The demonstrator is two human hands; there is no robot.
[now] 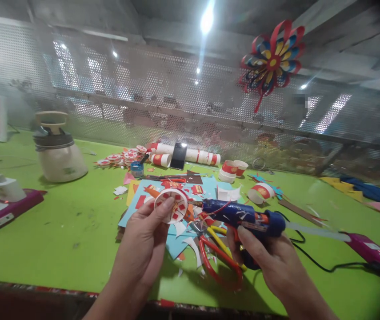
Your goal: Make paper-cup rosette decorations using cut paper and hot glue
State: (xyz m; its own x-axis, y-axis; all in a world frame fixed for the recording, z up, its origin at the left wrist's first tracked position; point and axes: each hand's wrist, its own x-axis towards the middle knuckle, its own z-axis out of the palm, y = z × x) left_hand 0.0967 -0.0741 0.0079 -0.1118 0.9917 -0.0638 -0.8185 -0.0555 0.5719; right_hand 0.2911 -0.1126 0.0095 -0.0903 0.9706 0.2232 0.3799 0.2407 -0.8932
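My left hand (150, 231) pinches a round white paper disc (174, 205) with red patches, thumb on its face. An orange pointed piece (151, 192) sticks out at the disc's upper left. Wrapped round the handle of a blue glue gun (239, 213) is my right hand (259, 249). The gun's nozzle points left and is close to the disc's right edge; whether they touch I cannot tell. A glue stick (313, 231) juts from the gun's back. Below lie light-blue paper sheets (174, 246), paper scraps and scissors with red handles (221, 266).
A pale sprayer bottle (61, 155) stands at the left, near a purple power strip (16, 209). Red and white discs (130, 155), a phone (178, 155) and paper cups (228, 171) lie at the back. Another power strip (376, 253) and a black cable are at the right.
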